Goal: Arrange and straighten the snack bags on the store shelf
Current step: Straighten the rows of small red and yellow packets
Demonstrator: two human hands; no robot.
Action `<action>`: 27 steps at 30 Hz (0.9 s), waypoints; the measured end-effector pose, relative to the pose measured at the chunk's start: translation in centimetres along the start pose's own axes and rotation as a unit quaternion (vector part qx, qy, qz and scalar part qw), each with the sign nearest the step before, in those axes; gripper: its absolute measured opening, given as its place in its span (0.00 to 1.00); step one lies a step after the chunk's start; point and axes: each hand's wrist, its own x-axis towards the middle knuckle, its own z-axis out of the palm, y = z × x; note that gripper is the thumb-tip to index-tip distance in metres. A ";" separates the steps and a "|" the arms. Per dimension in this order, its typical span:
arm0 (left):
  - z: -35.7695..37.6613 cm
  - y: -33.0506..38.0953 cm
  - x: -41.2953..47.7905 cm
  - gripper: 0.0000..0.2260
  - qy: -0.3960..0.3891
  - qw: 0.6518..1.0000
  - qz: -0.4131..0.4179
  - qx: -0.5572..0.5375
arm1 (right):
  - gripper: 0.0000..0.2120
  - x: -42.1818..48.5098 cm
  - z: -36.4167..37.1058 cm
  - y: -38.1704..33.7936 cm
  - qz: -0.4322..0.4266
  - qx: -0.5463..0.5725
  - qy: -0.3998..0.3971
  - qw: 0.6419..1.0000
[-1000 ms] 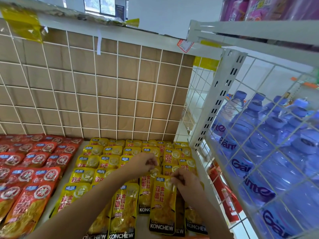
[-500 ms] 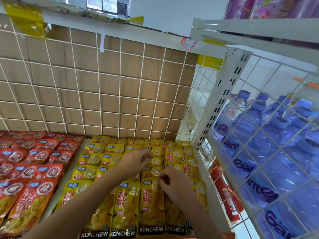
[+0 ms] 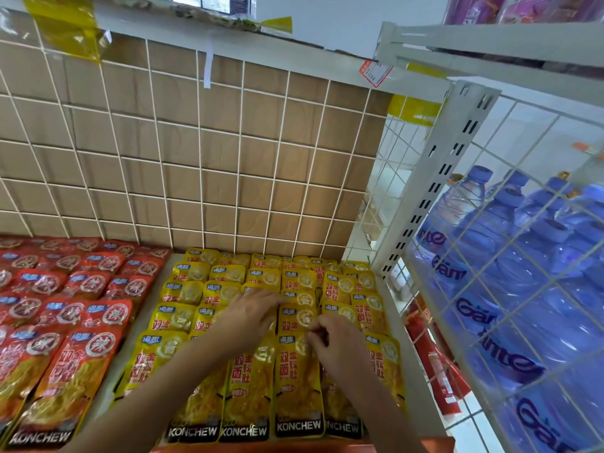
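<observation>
Yellow bags (image 3: 209, 291), lying at the shelf's (image 3: 394, 317) 5 o'clock: left hand (image 3: 251, 317) is pressing flat-fingered on middle rows, right hand (image 3: 336, 346) is pinching the front bag's (image 3: 295, 387) top, which probably needs squaring with its column next.

So the yellow snack bags (image 3: 189, 292) lie flat on the white shelf (image 3: 140, 322) in overlapping rows, each tucked partly under the one in front of it. The front row shows whole packs with black KONCHEW strips along the near edge. One front bag (image 3: 295, 387) sits pretty straight, with the right hand (image 3: 336, 344) pinching its top corner. The red snack bags (image 3: 81, 348) are shingled the same way just left.
</observation>
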 end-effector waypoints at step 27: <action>0.6 -0.2 0.4 0.23 0.000 0.998 0.008 -0.060 | 0.09 -1.4 -0.4 0.9 -0.022 0.014 0.044 0.999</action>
